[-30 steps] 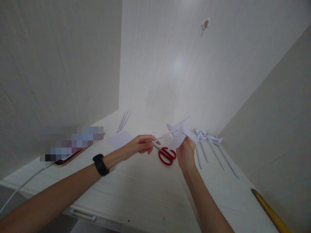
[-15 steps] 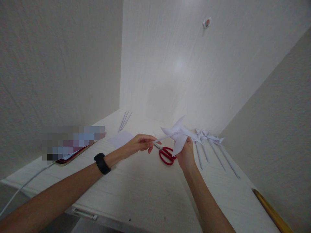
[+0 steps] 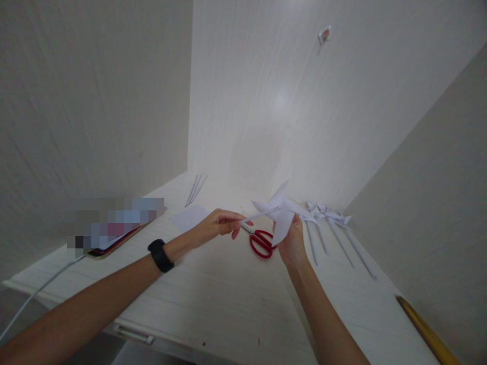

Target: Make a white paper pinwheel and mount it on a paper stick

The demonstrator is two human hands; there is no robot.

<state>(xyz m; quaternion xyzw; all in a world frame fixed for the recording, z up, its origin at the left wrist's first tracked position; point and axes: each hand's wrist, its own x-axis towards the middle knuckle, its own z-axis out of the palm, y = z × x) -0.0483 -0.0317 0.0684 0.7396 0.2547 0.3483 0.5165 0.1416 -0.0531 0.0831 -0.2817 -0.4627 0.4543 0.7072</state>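
A white paper pinwheel (image 3: 284,207) is held up over the table between both hands. My left hand (image 3: 223,224) pinches the outer end of a thin white paper stick (image 3: 258,215), whose other end reaches the pinwheel's middle. My right hand (image 3: 292,241) grips the pinwheel from below and behind, its fingers partly hidden by the blades. Under and between the hands lie scissors with red handles (image 3: 262,244). To the right, several finished-looking paper pinwheels on sticks (image 3: 340,242) rest side by side.
Several thin paper sticks (image 3: 195,190) lie at the back left, with a white paper sheet (image 3: 188,217) in front. A phone-like device (image 3: 117,238) with a white cable (image 3: 49,284) stands at the left. Walls enclose the white table (image 3: 228,299).
The stick's tip shifts slightly at the pinwheel's middle and the blades tilt a little. Both hands keep nearly the same place and grip.
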